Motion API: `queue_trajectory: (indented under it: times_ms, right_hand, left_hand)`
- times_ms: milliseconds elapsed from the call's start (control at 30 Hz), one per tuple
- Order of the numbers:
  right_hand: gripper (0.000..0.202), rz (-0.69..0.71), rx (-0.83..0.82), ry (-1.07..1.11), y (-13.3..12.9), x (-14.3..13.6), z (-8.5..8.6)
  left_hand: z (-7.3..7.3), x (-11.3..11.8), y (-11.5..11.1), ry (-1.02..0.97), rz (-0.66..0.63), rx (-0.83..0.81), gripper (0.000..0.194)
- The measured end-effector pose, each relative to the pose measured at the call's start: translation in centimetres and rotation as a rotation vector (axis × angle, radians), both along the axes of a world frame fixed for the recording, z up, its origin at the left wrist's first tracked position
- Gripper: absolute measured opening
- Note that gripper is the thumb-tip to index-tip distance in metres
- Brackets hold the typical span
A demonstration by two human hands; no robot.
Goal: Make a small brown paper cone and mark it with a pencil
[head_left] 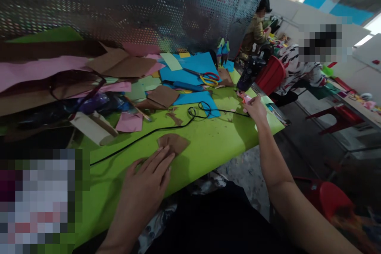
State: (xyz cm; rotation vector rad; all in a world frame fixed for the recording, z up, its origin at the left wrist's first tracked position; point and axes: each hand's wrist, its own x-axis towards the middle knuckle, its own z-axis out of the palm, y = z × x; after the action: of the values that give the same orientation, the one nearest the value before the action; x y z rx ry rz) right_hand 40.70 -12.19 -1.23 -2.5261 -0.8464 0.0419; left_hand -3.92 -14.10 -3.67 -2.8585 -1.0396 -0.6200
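Note:
My left hand lies with its fingers stretched out over a small folded piece of brown paper, pressing it to the green tabletop. Over at the table's right end, my right hand is closed around a small pinkish glue gun, mostly hidden by the fingers. A black cord runs from the left, loops in the middle of the table and reaches the right hand.
Scissors lie on blue paper at the back. Pink, brown and green paper scraps cover the back left, with a paintbrush. A dark bottle stands near the right end. Two people sit beyond, near a red chair.

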Motion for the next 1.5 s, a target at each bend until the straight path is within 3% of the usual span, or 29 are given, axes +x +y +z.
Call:
queue_trajectory:
  times_ms: [233, 367, 533, 733, 867, 1033, 1200, 1500]
  right_hand:
    - [0.038, -0.114, 0.28, 0.157, -0.2, 0.0, -0.6]
    - [0.048, -0.103, 0.569, 0.303, -0.4, 0.1, -0.9]
    - [0.045, 0.032, 0.874, 0.477, -0.8, -0.6, -0.3]
    - [0.02, 0.259, 0.931, 0.741, -1.8, -2.6, 1.1]
    - [0.028, 0.477, 1.047, 0.675, -2.0, -4.0, 2.3]
    - [0.014, 0.596, 0.891, 0.702, -2.5, -5.8, 3.2]
    - [0.033, 0.649, 0.63, 0.822, -3.5, -8.6, 2.6]
    - [0.029, 0.869, 0.251, 0.786, -4.6, -12.1, 2.3]
  left_hand:
    - [-0.2, -0.5, -0.5, -0.045, 0.001, -0.034, 0.038]
    - [-0.1, -0.5, -0.8, -0.036, 0.011, -0.047, 0.038]
    - [0.0, -0.5, -1.3, -0.033, 0.032, -0.042, 0.038]
    - [0.0, -0.6, -1.4, -0.016, 0.076, -0.131, 0.04]
    - [0.4, -0.5, -1.0, 0.002, 0.081, -0.215, 0.045]
    - [0.5, -0.2, -0.9, 0.047, 0.091, -0.214, 0.052]
    - [0.4, -0.2, -0.8, 0.067, 0.106, -0.21, 0.051]
    - [0.8, 0.1, -0.3, 0.065, 0.081, -0.184, 0.038]
